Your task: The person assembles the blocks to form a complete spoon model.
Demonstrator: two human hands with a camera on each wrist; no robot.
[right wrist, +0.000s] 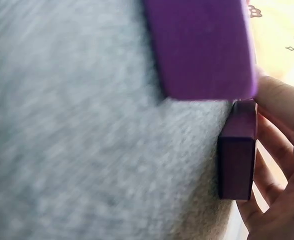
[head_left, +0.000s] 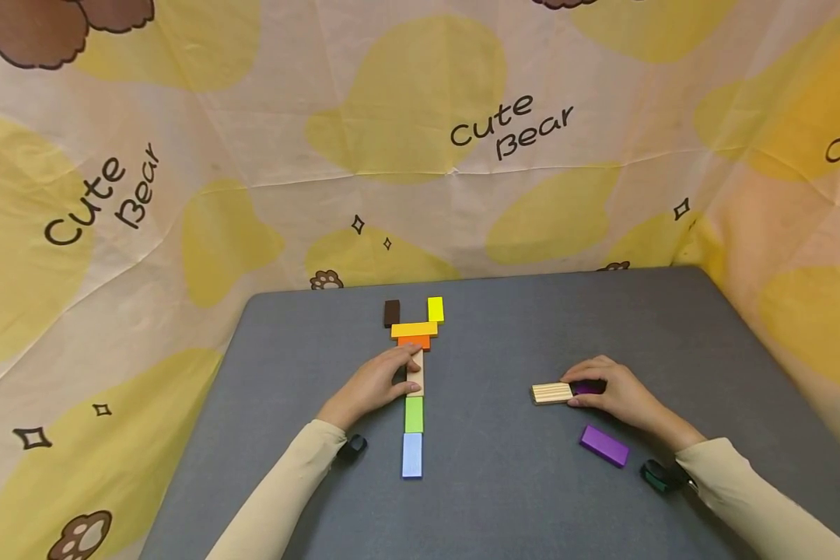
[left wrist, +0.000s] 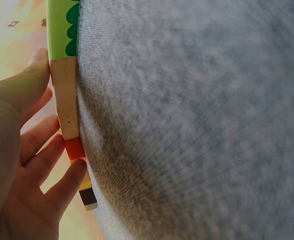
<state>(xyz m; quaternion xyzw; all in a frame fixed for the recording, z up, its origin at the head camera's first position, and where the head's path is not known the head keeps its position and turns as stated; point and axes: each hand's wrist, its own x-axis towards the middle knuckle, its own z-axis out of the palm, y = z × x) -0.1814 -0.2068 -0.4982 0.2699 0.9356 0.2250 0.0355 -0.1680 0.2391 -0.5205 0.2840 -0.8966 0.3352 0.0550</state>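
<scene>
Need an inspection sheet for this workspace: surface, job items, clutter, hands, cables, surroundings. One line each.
Surface: gray tabletop, rounded far corners.
Job items: row, near to far: blue block, green block, pale wooden block, orange block, amber block; dark brown block and yellow block at its far end. Right side: striped wooden block, dark purple block, loose purple block.
Clutter: nothing seen.
Hands: left hand touches the pale wooden block; right hand grips the dark purple block. Dark devices at both wrists.
Cables: nothing seen.
Surroundings: "Cute Bear" cloth behind and at both sides.
</scene>
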